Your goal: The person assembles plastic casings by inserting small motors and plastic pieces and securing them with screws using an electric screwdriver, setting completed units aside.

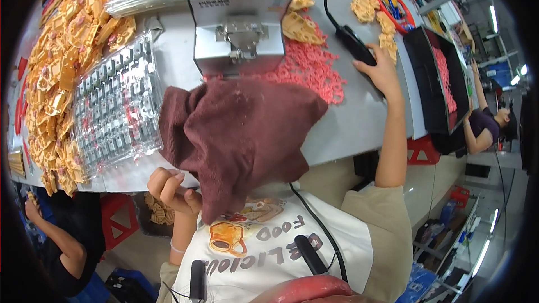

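Observation:
My right hand point(384, 73) lies at the table's right side, thumb and fingers around a black corded handpiece point(355, 44) whose lower end passes under the palm. My left hand point(173, 189) is at the table's front edge with its fingers curled in. Whether anything small is inside them is hidden. Right beside it, a crumpled maroon cloth point(241, 134) hangs over the edge in front of me, covering part of the tabletop. Behind the cloth stands a grey and black box-shaped machine point(210, 5) with a metal latch point(242, 38) on its front.
Small pink ring-like pieces point(311, 70) are spread right of the machine. Yellow-orange molded parts point(53, 101) heap up on the left, beside a clear tray point(120, 106) of small parts. A black bin point(421, 73) stands at the right. Other people point(488, 123) sit at both sides.

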Action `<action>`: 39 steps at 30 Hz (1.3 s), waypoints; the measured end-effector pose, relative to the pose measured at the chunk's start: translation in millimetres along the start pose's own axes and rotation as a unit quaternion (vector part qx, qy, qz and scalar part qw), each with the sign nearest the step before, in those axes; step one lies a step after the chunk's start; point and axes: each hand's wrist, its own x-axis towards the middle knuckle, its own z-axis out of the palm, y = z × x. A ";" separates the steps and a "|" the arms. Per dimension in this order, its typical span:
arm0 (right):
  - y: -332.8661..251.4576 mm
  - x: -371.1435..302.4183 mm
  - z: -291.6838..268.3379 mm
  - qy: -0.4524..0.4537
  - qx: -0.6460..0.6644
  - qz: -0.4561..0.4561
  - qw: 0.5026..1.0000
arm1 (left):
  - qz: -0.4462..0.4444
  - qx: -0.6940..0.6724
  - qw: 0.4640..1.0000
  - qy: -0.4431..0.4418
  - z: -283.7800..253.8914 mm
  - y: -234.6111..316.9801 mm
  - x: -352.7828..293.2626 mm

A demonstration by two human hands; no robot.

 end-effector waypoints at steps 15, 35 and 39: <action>-106.1 433.0 63.6 0.087 -0.021 -0.184 0.979 | -0.030 0.140 0.990 0.007 5.0 13.9 9.6; -59.2 238.2 3.1 0.088 0.118 -0.399 0.905 | -0.045 0.047 0.997 -0.048 1.0 7.0 7.0; -58.0 142.3 -63.6 0.182 0.261 -0.197 0.927 | -0.036 0.058 0.998 -0.011 5.3 10.2 6.8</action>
